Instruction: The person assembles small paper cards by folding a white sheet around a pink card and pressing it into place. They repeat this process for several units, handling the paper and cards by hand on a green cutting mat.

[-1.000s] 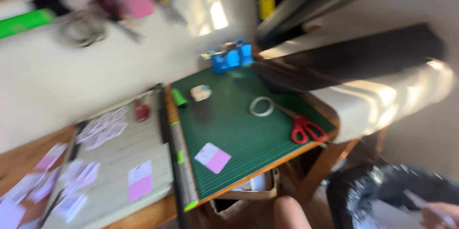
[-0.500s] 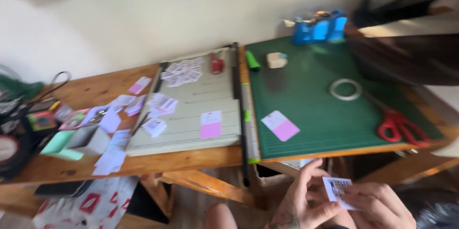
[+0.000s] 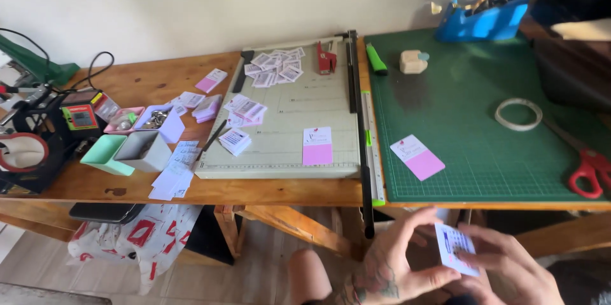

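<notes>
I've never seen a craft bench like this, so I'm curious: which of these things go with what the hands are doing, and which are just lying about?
In use:
- small white printed card, held between left hand and right hand
- scattered matching small cards
- grey paper trimmer board

Lying about:
- red-handled scissors
- blue tape dispenser
- clear tape ring
- green cutting mat
</notes>
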